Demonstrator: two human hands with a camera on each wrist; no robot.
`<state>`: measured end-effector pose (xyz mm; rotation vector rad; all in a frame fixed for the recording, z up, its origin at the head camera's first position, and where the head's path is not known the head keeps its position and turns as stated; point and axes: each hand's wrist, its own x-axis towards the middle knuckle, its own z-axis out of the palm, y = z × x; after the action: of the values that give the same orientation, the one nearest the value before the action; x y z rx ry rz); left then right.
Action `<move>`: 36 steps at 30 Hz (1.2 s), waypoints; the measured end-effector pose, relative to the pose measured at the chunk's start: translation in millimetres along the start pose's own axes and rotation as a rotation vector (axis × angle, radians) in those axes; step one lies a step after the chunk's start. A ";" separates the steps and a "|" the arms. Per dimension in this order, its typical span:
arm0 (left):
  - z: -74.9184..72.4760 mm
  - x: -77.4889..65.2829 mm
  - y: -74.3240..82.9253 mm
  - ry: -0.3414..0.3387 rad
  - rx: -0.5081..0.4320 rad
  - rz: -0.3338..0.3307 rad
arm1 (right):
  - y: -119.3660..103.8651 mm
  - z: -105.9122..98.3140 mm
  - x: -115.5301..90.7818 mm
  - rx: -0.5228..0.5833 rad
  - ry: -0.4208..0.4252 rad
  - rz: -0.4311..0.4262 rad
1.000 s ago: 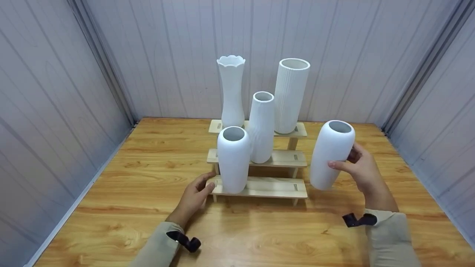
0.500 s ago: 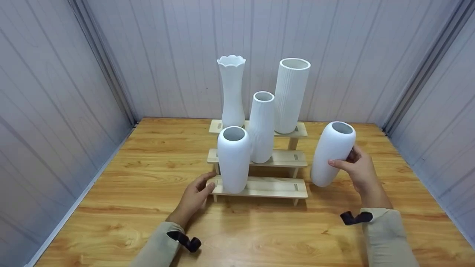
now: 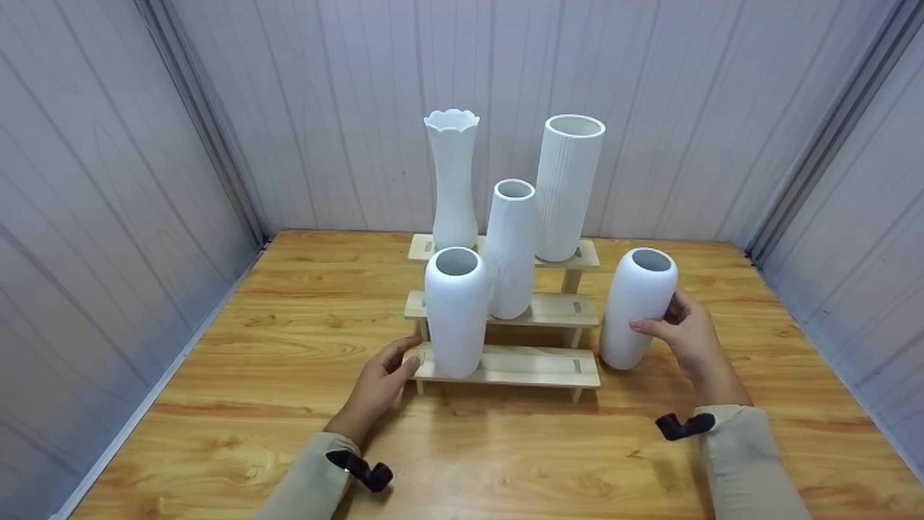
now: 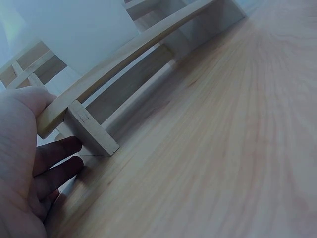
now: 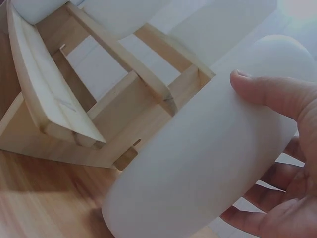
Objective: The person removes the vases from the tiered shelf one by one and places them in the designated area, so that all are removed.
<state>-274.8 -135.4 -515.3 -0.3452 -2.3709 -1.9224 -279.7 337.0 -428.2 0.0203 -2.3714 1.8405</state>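
To the right of a three-step wooden stand (image 3: 538, 367), my right hand (image 3: 691, 345) holds a smooth white vase (image 3: 634, 307) by its side, thumb in front and fingers behind. The vase leans slightly, its mouth up, with its foot low beside the bottom step. My left hand (image 3: 384, 375) grips the left end of that step; in the left wrist view the thumb lies over the board (image 4: 89, 88) and the fingers are below, by the leg (image 4: 91, 130). A similar smooth vase (image 3: 456, 318) stands on the bottom step near its left end.
On the middle step is a narrow-necked white vase (image 3: 511, 253). The top step bears a scalloped-rim vase (image 3: 455, 184) on the left and a ribbed cylindrical vase (image 3: 570, 191) on the right. Panelled walls (image 3: 346, 108) enclose the wooden table (image 3: 289, 303).
My right hand has carried its vase slightly left and down, and the vase now leans less. The left hand keeps its place on the stand.
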 end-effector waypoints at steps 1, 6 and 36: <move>-0.1 -0.2 0.3 -0.001 0.003 -0.002 | 1.9 0.4 0.5 -0.002 0.002 -0.011; -0.7 0.1 1.0 -0.007 0.038 -0.021 | 9.7 2.0 2.5 0.008 -0.001 -0.060; -0.9 -1.2 1.0 -0.014 0.046 -0.029 | 38.6 12.3 15.6 0.068 -0.069 -0.035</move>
<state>-273.5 -136.2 -514.4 -0.3237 -2.4381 -1.8796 -300.2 336.0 -466.6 0.1345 -2.3365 1.9333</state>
